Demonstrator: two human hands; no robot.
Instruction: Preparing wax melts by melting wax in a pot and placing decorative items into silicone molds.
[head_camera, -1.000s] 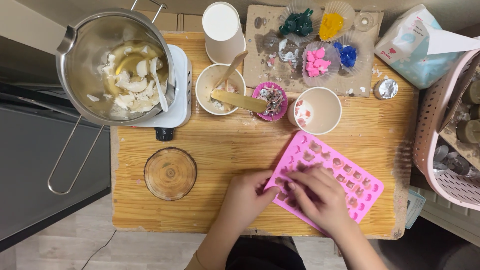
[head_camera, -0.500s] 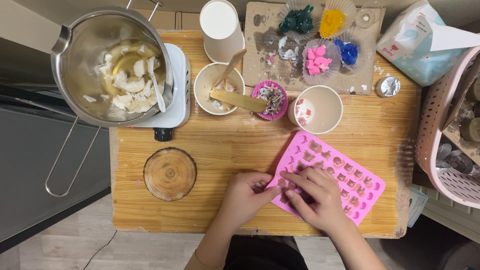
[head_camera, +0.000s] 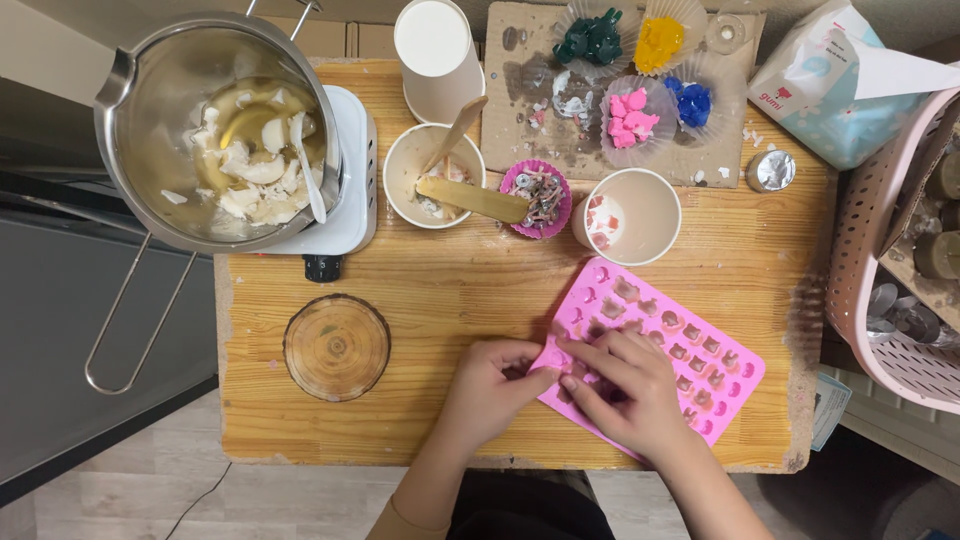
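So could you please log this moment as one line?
left hand: holding pink mould edge | right hand: pressing on mould | pot: on hotplate

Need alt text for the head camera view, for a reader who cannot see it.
Seen from above, two bare hands work on a pink silicone mould on a wooden table: the left hand holds its near corner, the right hand presses its cavities. Behind stand a steel pot of white chunks, paper cups, coloured pieces and a round wooden coaster.

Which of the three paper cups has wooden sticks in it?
The middle-left cup, beside the pot. The tall cup behind it stands upside down; the right cup holds only pink smears.
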